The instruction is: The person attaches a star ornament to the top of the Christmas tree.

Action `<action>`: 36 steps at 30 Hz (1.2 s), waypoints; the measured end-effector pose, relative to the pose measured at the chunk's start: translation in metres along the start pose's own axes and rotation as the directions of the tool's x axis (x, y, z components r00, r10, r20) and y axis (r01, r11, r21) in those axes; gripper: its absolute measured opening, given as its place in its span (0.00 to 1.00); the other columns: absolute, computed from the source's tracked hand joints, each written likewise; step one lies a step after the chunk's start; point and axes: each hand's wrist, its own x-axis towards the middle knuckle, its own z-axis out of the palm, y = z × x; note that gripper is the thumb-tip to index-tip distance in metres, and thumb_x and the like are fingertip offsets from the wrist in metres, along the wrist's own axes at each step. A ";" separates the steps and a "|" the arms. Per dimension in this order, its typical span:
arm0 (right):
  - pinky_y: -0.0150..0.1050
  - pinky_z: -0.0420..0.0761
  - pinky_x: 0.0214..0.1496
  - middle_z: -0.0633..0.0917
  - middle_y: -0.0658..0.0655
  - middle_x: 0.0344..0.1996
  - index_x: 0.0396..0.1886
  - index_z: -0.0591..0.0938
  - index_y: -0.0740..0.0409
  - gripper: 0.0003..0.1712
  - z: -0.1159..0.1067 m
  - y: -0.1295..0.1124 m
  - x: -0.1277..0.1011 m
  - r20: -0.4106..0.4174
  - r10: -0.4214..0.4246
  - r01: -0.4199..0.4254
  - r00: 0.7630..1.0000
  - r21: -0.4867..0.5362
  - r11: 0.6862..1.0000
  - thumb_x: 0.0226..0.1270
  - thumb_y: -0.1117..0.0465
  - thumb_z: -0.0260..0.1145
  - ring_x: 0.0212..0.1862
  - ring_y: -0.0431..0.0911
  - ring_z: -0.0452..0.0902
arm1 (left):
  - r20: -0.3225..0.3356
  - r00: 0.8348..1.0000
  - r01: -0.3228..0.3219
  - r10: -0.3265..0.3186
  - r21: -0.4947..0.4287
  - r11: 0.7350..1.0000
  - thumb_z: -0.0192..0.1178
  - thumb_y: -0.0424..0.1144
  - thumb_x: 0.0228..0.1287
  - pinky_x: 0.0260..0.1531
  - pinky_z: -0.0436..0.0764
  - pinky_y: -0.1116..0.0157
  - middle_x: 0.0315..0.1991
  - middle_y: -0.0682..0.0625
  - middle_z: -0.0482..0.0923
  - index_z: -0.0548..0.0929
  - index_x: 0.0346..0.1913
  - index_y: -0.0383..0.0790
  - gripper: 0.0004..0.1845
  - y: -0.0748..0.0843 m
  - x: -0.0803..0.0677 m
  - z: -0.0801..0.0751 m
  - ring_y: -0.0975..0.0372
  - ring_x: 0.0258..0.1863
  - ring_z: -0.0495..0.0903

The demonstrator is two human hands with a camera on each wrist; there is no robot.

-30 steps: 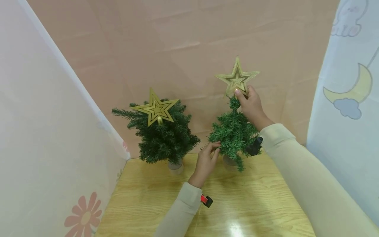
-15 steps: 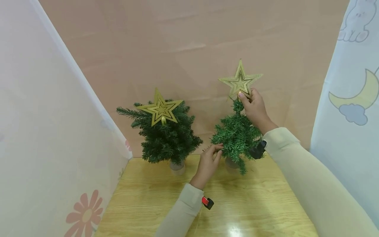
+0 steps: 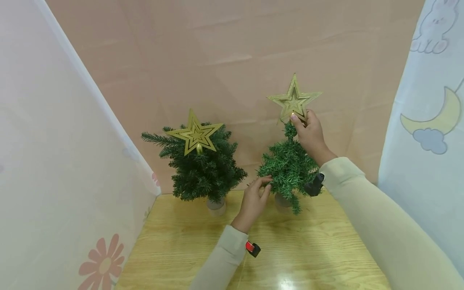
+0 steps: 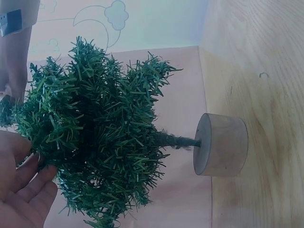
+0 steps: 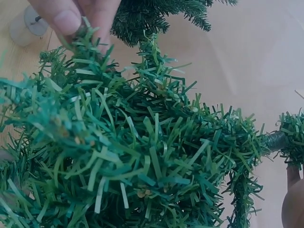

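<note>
Pink backdrop rises behind a wooden surface (image 3: 311,249) in the head view. Right hand (image 3: 311,135) pinches the gold star (image 3: 294,100) atop the small tree (image 3: 288,167); left hand (image 3: 253,201) pinches a lower branch. Another tree (image 3: 203,169) stands well to its left.

Left wrist view: the small tree (image 4: 99,142) on its wooden base (image 4: 221,145), the left hand's fingers (image 4: 28,190) curled at a branch.

Right wrist view: only close branches (image 5: 133,156) and left fingertips (image 5: 66,21) gripping them.

Glittery gold stars, bristly plastic-looking trees, glossy pale wood.

Rough, sparkling gold finish on the star (image 3: 294,99) pinched by the right hand (image 3: 310,136); smoother, shinier gold on the second star (image 3: 194,135). Flat, stiff needles like cut plastic strips on the small tree (image 3: 288,169) touched by the left hand (image 3: 253,201), matt and bright green, on a twisted stem set in a smooth, unvarnished-looking wooden base (image 4: 221,145). Finer, darker needles on the other tree (image 3: 204,171). Grained, lacquered wooden table (image 3: 311,249) with a glare spot. Soft matt cloth sleeves (image 3: 377,217). Matt printed fabric curtains (image 3: 54,169) at the sides, creased pink sheet (image 3: 217,52) behind.
</note>
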 end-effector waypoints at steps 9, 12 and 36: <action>0.49 0.69 0.57 0.70 0.56 0.52 0.55 0.67 0.57 0.26 0.002 0.007 0.004 -0.034 0.013 -0.013 0.999 0.009 1.000 0.65 0.45 0.53 0.56 0.47 0.67 | -0.002 0.999 -0.037 0.037 0.038 0.999 0.50 0.43 0.68 0.49 0.75 0.64 0.59 0.57 0.68 0.73 0.56 0.51 0.15 0.004 0.002 -0.008 0.66 0.57 0.67; 0.49 0.70 0.56 0.71 0.56 0.50 0.55 0.68 0.57 0.25 0.004 0.007 0.004 -0.055 0.010 -0.009 0.998 0.015 1.000 0.65 0.46 0.55 0.55 0.48 0.68 | 0.001 0.999 -0.035 0.035 0.035 0.999 0.49 0.43 0.69 0.49 0.75 0.65 0.59 0.57 0.67 0.73 0.56 0.51 0.14 0.005 0.002 -0.010 0.66 0.58 0.66; 0.45 0.63 0.63 0.68 0.54 0.57 0.65 0.61 0.43 0.31 -0.035 0.003 -0.026 -0.178 0.067 -0.102 0.982 -0.193 0.976 0.66 0.38 0.46 0.61 0.46 0.61 | 0.023 1.000 -0.014 0.013 0.050 0.999 0.51 0.44 0.67 0.50 0.75 0.57 0.59 0.54 0.64 0.66 0.63 0.52 0.22 0.013 -0.003 -0.028 0.58 0.56 0.68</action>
